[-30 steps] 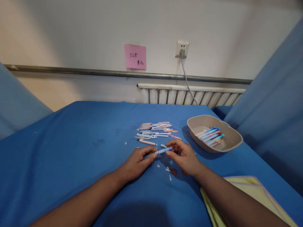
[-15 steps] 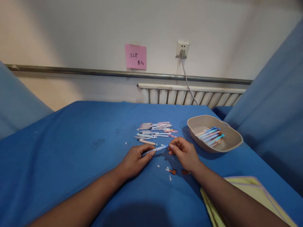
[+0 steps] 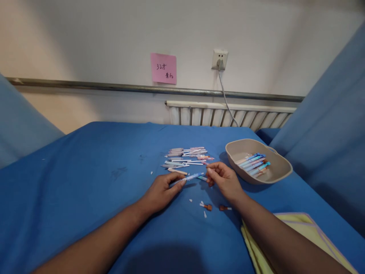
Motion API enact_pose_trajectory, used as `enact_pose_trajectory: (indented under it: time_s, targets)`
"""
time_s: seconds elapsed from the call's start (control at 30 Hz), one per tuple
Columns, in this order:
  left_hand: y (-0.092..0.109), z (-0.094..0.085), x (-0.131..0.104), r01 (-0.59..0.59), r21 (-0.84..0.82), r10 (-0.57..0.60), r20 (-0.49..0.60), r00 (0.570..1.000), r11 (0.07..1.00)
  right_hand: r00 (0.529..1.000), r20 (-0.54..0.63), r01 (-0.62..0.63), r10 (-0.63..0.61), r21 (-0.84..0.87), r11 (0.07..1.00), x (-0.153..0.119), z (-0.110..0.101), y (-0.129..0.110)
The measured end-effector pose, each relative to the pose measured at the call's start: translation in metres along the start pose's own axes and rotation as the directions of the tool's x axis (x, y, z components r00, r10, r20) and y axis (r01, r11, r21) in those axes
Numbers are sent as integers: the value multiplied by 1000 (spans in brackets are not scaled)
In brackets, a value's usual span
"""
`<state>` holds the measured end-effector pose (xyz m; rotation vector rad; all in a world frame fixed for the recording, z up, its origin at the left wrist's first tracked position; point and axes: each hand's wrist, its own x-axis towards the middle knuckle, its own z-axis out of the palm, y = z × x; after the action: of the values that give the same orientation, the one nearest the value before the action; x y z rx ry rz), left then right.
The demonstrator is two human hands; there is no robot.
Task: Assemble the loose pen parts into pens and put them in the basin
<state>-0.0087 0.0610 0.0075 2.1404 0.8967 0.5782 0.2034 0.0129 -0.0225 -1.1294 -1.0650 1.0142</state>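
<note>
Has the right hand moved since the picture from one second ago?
Yes. The right hand has shifted slightly forward and rightward, closer to the tan basin, which sits in the same place.

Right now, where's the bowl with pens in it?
In the head view, the bowl sits on the right part of the blue cloth, to the right of the right hand and farther back than the yellow towel.
</note>
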Motion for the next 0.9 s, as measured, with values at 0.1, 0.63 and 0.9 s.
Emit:
enact_pose_trajectory:
  time_s: [0.1, 0.63, 0.9]
  targets:
    - [2, 0, 0, 2, -2, -2, 20, 1000, 1000, 999, 38, 3, -1, -69, 998, -3, 4, -3]
    - [1, 0, 0, -8, -3, 8, 17, 1000, 1000, 997, 74, -32, 34, -20, 999, -1, 2, -4]
    - [2, 2, -2, -17, 11, 16, 41, 999, 1000, 996, 85, -15, 22, -83, 996, -4, 5, -5]
